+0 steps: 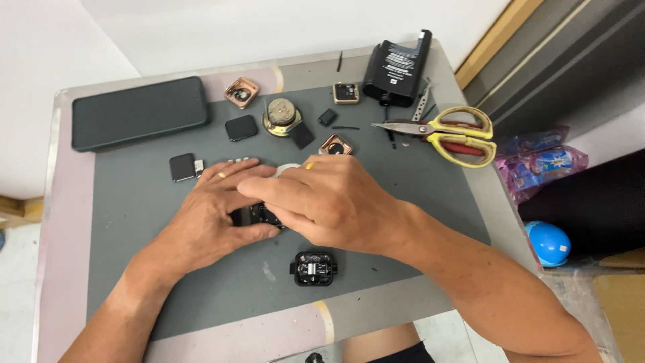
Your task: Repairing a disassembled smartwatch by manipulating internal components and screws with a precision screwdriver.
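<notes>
My left hand (205, 215) and my right hand (322, 202) meet over the middle of a grey work mat (134, 202). Together they close around a small black electronic part (259, 215), mostly hidden under the fingers. A ring shows on my left hand. A bit of white and yellow peeks out above my right knuckles; I cannot tell what it is. Just in front of my hands lies an opened black square module (314, 268).
Yellow-handled scissors (443, 134) lie at the right of the mat. A black phone-like slab (139, 112), a black battery pack (396, 67), a round speaker (281, 115), several small square watch cases and screens are scattered at the back. A blue ball (547, 242) lies off the table.
</notes>
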